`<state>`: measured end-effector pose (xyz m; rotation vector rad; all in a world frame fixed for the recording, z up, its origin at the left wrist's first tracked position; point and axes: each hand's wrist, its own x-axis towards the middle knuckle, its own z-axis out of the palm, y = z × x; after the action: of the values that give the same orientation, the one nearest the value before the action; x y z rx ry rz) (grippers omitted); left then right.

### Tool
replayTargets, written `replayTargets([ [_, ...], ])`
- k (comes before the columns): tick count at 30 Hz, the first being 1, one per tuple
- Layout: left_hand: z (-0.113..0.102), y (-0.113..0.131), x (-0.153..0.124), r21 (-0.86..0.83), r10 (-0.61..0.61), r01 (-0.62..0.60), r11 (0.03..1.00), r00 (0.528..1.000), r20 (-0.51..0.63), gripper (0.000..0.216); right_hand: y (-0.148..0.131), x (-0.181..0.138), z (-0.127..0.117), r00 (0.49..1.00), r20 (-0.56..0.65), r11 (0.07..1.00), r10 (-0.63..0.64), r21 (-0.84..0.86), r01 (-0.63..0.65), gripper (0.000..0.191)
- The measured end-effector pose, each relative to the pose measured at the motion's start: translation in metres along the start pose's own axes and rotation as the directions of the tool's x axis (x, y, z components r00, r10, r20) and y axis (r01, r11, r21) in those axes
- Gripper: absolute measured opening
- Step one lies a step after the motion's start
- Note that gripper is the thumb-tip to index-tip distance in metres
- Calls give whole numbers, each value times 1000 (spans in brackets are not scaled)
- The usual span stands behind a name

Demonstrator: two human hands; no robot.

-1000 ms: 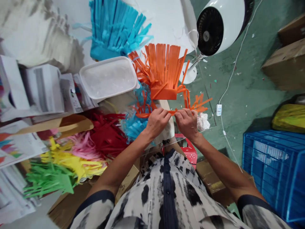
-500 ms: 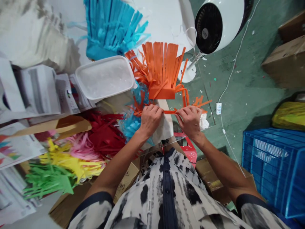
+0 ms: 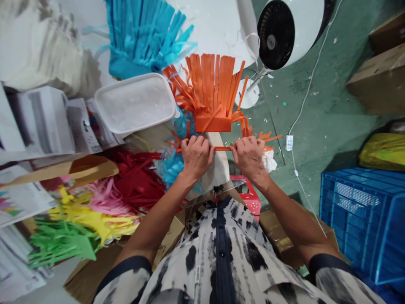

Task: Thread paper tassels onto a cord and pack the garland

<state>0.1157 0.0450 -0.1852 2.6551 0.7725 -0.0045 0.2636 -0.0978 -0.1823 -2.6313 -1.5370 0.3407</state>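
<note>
A twisted orange paper strip (image 3: 222,148) runs level between my two hands. My left hand (image 3: 197,155) is closed around one end, and frayed orange ends poke out on its left. My right hand (image 3: 249,158) grips the other end, with more orange fringe showing past its right side. Just beyond the hands lies a fringed orange paper piece (image 3: 212,124), its solid band facing me and its cut strips fanned away. Below the strip sits a pale board (image 3: 218,169). Crumpled light-blue fringe (image 3: 172,169) lies beside my left hand.
A white plastic tray (image 3: 136,103) and blue fringed paper (image 3: 133,46) lie at the upper left. Red (image 3: 136,177), yellow (image 3: 104,223) and green strips (image 3: 63,240) are heaped left. On the right are a fan (image 3: 278,36), a blue crate (image 3: 360,215) and cardboard boxes (image 3: 379,80).
My left hand has shifted slightly left and my right hand has rolled over a little. The strip between them looks narrower and tighter. The view has drifted slightly.
</note>
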Motion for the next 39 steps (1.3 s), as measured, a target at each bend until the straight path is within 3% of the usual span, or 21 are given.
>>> replayTargets([
  [5, 2, 3, 2, 17, 32, -31, 999, 998, -52, 16, -9, -8, 8, 993, -112, 999, -28, 22, 30, 24],
  [9, 7, 1, -2, 6, 228, -228, 974, 974, -3, 28, -11, -25, 24, 955, -214, 978, -204, 6, 210, 27],
  [14, 12, -17, -15, -14, 361, -361, 932, 932, 18, 31, 13, -42, 18, 943, -267, 980, -197, -25, 197, 32],
  [19, 6, -15, -13, -24, 380, -380, 925, 925, -12, 31, 16, -38, 7, 947, -275, 986, -163, -18, 165, 29],
  [23, -3, -6, 1, -34, 366, -365, 930, 930, 33, 25, 1, -25, 15, 943, -269, 979, -195, -3, 202, 19],
  [28, 1, -11, 9, -44, 360, -358, 933, 932, 50, 27, 7, -15, 25, 947, -247, 976, -204, 21, 215, 17],
  [33, 12, -13, 6, -25, 346, -346, 938, 938, -22, 24, 12, -10, 25, 962, -174, 976, -209, 16, 215, 20],
  [39, 21, -12, 3, -56, 342, -349, 935, 934, -108, 14, 7, -6, 27, 964, -175, 980, -199, -37, 195, 21],
])
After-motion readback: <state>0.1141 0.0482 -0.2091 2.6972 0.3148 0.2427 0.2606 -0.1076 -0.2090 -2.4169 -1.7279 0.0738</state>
